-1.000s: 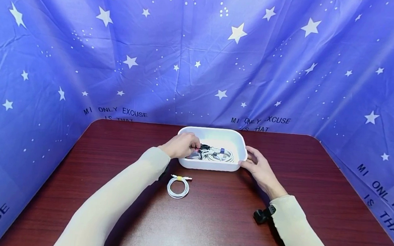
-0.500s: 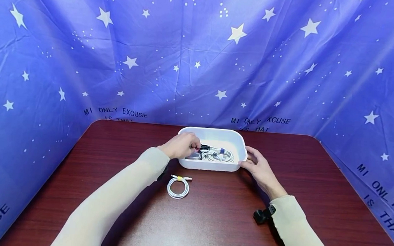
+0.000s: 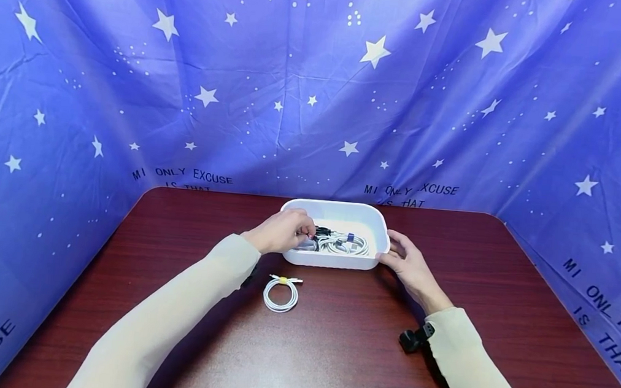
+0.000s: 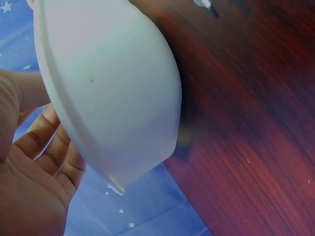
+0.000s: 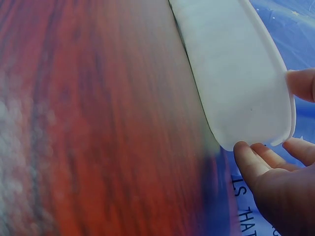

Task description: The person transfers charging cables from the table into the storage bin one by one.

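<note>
A white plastic storage box (image 3: 332, 260) stands on the table's far half. My left hand (image 3: 284, 228) reaches over its left end, fingertips down by the cables inside. In the left wrist view the box wall (image 4: 113, 93) covers those fingertips, so whether they pinch anything is unclear. White coiled cables (image 3: 347, 245), one with a blue tie, lie in the box beside black cable ends (image 3: 322, 231). My right hand (image 3: 408, 264) grips the box's right end, thumb at the rim and fingers against the outer wall, as the right wrist view also shows.
A white coiled cable (image 3: 281, 295) with a yellow tie lies on the dark red wooden table (image 3: 341, 344) in front of the box. Blue star-patterned cloth (image 3: 278, 123) hangs behind the table and at both sides.
My left forearm has drawn slightly left and back, while its fingertips stay in the box. Less of the red bit at the fingertips shows. The right hand and the box hold still.
</note>
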`<state>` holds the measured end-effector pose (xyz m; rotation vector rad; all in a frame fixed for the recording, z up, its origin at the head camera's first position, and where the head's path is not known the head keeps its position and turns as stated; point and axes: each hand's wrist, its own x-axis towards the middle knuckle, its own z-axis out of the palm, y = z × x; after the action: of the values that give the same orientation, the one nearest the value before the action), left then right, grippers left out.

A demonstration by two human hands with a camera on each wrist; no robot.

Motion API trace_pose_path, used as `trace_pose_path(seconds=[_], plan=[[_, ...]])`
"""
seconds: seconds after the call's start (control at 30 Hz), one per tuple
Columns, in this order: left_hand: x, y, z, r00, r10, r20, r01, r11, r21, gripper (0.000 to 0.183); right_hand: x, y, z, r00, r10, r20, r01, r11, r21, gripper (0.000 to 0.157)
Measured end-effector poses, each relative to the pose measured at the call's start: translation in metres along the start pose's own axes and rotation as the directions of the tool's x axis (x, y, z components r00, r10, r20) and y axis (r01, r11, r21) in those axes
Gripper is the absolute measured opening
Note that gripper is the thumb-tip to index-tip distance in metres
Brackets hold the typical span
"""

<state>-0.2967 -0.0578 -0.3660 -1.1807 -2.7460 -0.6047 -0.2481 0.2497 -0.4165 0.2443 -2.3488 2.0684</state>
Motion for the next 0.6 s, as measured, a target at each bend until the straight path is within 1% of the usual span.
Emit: trace_pose_path(seconds=[0.17,0.4,0.6], plan=[[-0.006,0.005,-0.003,1.0,0.021,-0.013,-0.021,1.0,-0.002,0.013,0.001,0.0,0.0,1.0,0.012,0.0,-0.012,1.0,0.0,0.07],[-0.013,0.011,-0.005,1.0,0.021,-0.003,-0.021,1.0,-0.002,0.018,0.0,0.0,0.0,1.0,0.009,0.007,-0.009,1.0,-0.007,0.069],[-0.022,0.014,-0.006,0.999,0.049,-0.021,-0.049,0.999,0.002,0.019,0.0,0.0,0.0,1.0,0.015,0.01,-0.014,1.0,-0.007,0.069]])
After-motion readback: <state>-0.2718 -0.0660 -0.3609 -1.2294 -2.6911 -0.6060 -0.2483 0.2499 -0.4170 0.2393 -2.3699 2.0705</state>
